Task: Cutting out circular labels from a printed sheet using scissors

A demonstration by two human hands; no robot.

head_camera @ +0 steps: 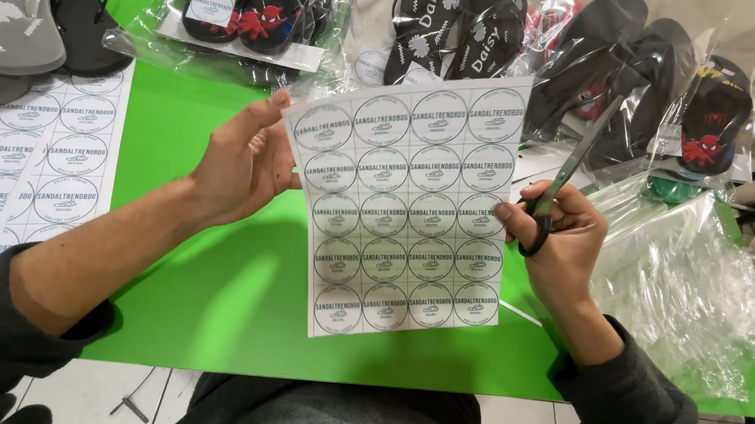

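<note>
Sticker sheet (404,209) pinched upright by left hand (241,164); right hand (559,236) grips scissors (567,176) (blades shut) beside it

Sticker sheet (404,209) held between left hand (245,160) and right hand (559,241) above table (242,291); scissors (563,184) in right; bagged sandals (250,12) behind; more sheets (31,156) left.

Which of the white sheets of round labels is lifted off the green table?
The white sheet of round labels held by the left hand; the others lie flat at left.
</note>
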